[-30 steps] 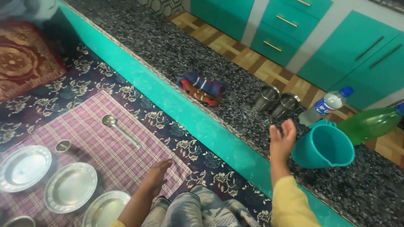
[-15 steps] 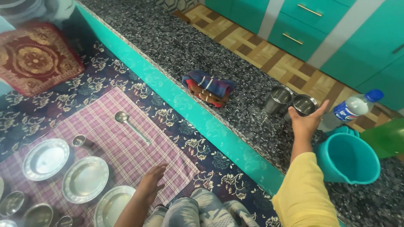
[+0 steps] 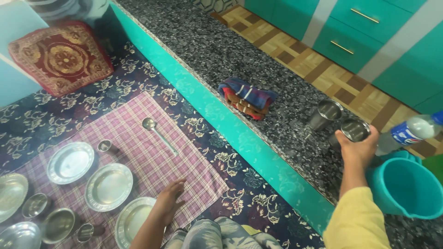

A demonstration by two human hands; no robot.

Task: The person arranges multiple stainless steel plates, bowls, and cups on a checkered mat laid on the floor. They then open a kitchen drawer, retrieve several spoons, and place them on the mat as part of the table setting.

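Head view: the right hand (image 3: pixel 357 150) wraps its fingers around a steel tumbler (image 3: pixel 354 129) on the granite counter (image 3: pixel 221 55), hiding its lower body; a second tumbler (image 3: pixel 326 113) stands just beside. The left hand (image 3: pixel 170 199) rests open-palmed on the checked cloth (image 3: pixel 152 157), touching a steel plate (image 3: pixel 131 219) cut off below. A teal bucket (image 3: pixel 406 186) runs off-frame.
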